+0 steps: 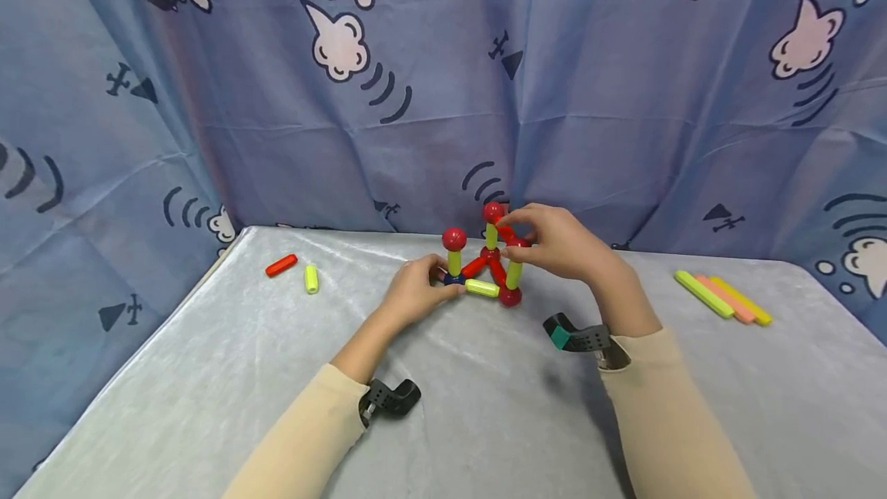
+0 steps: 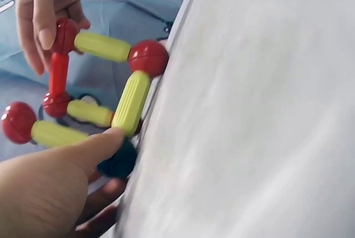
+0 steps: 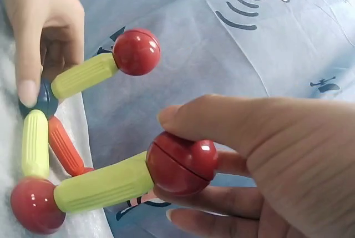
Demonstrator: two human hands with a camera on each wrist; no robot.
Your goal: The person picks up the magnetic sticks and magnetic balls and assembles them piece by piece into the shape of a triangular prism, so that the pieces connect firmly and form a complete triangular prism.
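Observation:
A frame of magnetic-looking rods and balls stands on the table, with a triangular base and three upright yellow-green rods (image 3: pixel 105 187) topped by red balls. At its left corner my left hand (image 1: pixel 416 287) grips the dark blue ball (image 2: pixel 119 160), thumb on the near side. My right hand (image 1: pixel 557 241) pinches the red ball (image 3: pixel 177 163) on top of the right upright. Between that ball and the back top ball (image 2: pixel 55 104) runs a red rod (image 2: pixel 58 74). The left top ball (image 1: pixel 453 239) has no rod across to the others.
On the left of the table lie a loose red rod (image 1: pixel 281 265) and a short yellow-green rod (image 1: pixel 311 279). Green (image 1: pixel 703 293), orange (image 1: pixel 726 299) and yellow sticks (image 1: pixel 740 300) lie side by side at the right. A blue patterned curtain (image 1: pixel 430 98) hangs close behind the frame.

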